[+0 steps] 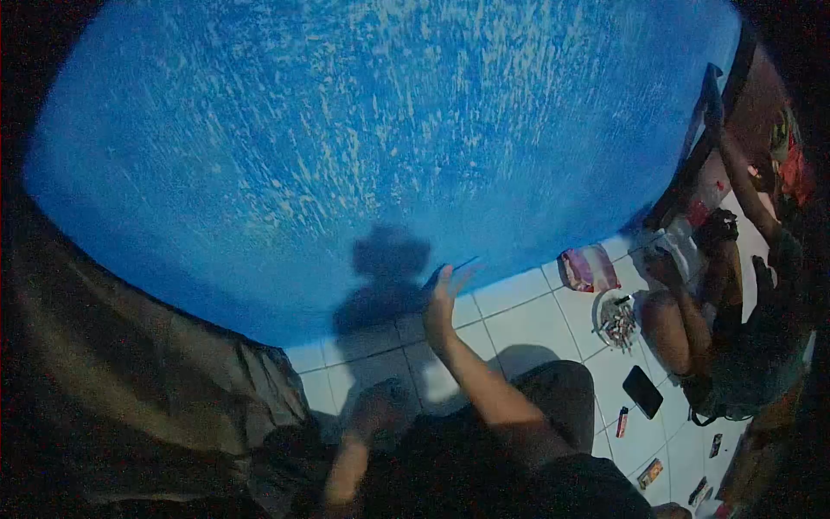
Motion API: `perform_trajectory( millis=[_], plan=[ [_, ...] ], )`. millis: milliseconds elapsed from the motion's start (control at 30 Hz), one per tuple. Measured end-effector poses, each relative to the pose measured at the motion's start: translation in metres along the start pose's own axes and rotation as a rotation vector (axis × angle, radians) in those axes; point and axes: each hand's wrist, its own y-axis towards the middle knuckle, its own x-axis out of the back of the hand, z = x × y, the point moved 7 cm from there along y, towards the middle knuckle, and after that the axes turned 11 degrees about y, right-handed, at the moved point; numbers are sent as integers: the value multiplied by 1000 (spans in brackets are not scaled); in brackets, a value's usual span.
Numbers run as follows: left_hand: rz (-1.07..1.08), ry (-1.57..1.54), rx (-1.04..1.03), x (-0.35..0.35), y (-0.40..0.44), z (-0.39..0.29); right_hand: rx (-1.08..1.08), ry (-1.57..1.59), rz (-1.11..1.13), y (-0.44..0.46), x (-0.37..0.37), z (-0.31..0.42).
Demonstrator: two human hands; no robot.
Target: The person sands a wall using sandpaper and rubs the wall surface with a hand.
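Note:
In front of me stands a blue wall (389,130) with many pale streaks and flecks. My right hand (439,311) is raised close to its lower part, thumb up and fingers bent. A thin dark stick-like thing (469,260) juts out from between the thumb and fingers; its kind is too small to make out. Low over the white tiles, my left hand (373,417) is dim and smeared, so its fingers cannot be read. The shadow of my head and shoulders falls on the wall beside my right hand.
Dark cloth (173,372) spreads at the left. Another person (735,346) sits at the right, one arm raised to the wall. On the tiled floor (527,333) lie a pink-purple packet (590,268), a bowl of cigarette butts (618,322), a black phone (642,392) and a red lighter (622,422).

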Motion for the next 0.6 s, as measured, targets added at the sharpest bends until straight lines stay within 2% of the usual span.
perform_trajectory(
  millis=[33, 67, 167, 267, 367, 400, 433, 500, 533, 600],
  plan=[
    [-81, 80, -70, 4, -4, -2, -54, 75, -30, -4, -4, 13],
    [-28, 32, -11, -1, -4, 5, -106, 147, -56, -4, -8, 20],
    [84, -71, 119, 49, -16, -29, -15, 163, -162, 34, 21, 18],
    [109, -51, 132, 62, -17, -38, 56, 279, -170, 46, 34, 66],
    [115, -54, 141, 74, -19, -47, -59, 271, -96, 38, 31, 48],
    [112, -68, 137, 79, -20, -50, 44, 186, -54, 31, 25, 39],
    [112, -81, 131, 80, -21, -52, 132, -201, -106, 32, 32, 11],
    [99, -135, 30, 72, -17, -46, 81, -39, -34, 18, 19, 19],
    [90, -156, -10, 65, -17, -41, 96, -53, -75, 25, 25, 13],
    [9, -110, 86, 41, -11, -17, 116, -72, -156, 48, 36, 5]
  ],
)
